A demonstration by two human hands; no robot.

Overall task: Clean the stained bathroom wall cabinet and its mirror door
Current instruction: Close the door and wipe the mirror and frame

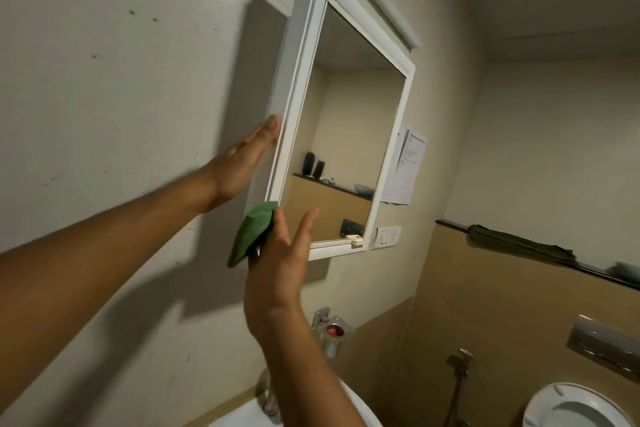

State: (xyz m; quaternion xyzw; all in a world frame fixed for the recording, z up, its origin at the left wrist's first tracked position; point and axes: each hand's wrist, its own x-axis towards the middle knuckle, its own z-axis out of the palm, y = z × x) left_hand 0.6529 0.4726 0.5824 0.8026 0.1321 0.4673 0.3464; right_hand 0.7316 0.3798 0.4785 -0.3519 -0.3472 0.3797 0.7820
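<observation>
Two hands up at the white wall cabinet (298,80), mounted above the sink (239,418). Left hand (242,163) laid flat against its left side, fingers (266,130) straight and released. Right hand (284,263) at the lower left corner, fingers straight too, not clenched, pressing a folded green cloth (251,236) to the frame's edge. Mirror door (349,121) closed.
</observation>
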